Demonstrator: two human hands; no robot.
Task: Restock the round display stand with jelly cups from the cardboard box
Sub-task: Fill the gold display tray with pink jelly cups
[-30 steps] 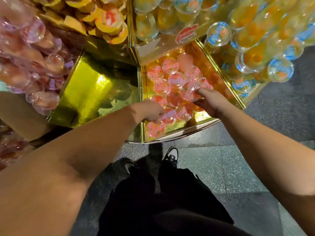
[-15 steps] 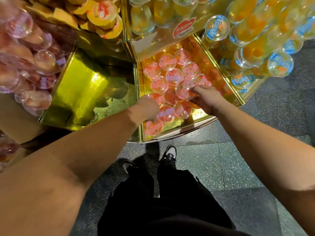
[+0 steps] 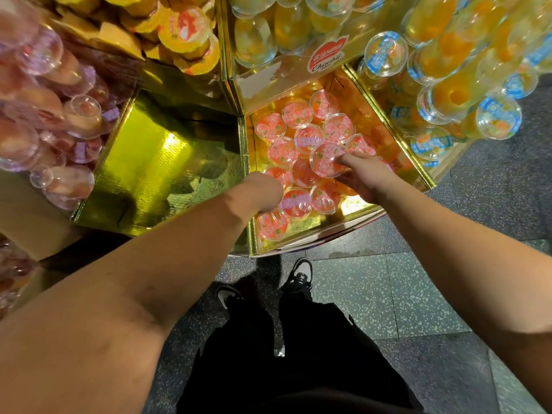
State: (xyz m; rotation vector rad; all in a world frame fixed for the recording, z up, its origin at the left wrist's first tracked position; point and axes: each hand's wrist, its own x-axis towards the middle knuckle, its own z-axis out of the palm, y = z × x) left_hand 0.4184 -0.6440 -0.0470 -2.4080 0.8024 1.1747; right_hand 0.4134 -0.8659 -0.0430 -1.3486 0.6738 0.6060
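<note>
I see right hand pinching a clear pink-lidded jelly cup over the gold stand compartment; left hand fingers hidden, grip unknown.

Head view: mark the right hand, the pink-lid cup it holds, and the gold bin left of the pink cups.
right hand point(image 3: 369, 179), head view, back of hand
pink-lid cup point(image 3: 325, 159), head view, lid centre
gold bin point(image 3: 167, 171), head view, bare floor

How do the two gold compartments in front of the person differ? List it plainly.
1. The left compartment shows bare gold foil with no cups visible; the right compartment holds red-lidded jelly cups.
2. Both hands are in the right compartment: the right hand pinches one cup, the left hand rests among the cups. Neither is in the left one.
Shared: both are foil-lined bays on the stand's lowest tier.
</note>
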